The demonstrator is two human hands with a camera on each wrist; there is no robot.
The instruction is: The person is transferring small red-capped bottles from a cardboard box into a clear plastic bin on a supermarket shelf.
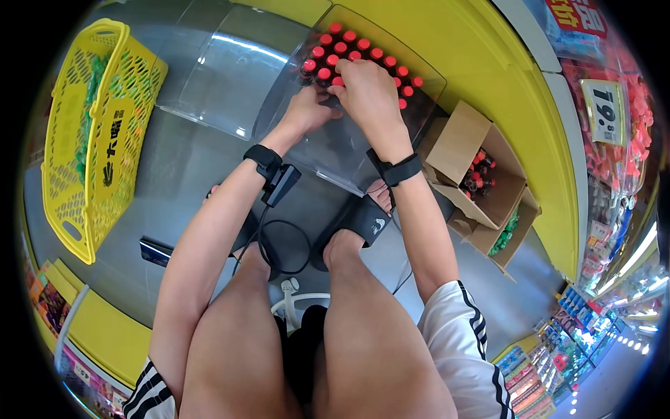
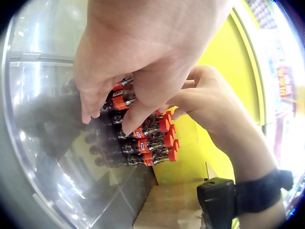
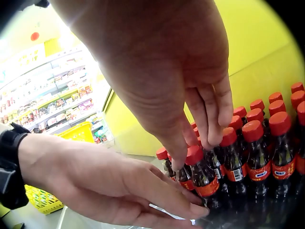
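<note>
Small dark bottles with red caps and red labels stand packed in rows in a clear plastic bin. My right hand is over the near rows. Its thumb and fingers pinch the red cap of one bottle at the edge of the group. Beside it, low at the same bottle, is my left hand, its fingers extended. In the left wrist view, bottle labels show through the gap between the left thumb and fingers. The left palm hides part of the rows there.
At right, a cardboard box holds more red-capped bottles; green packets lie in a box beside it. A yellow basket with green items stands at left. Another clear bin and a phone are on the floor. Yellow shelving borders the far side.
</note>
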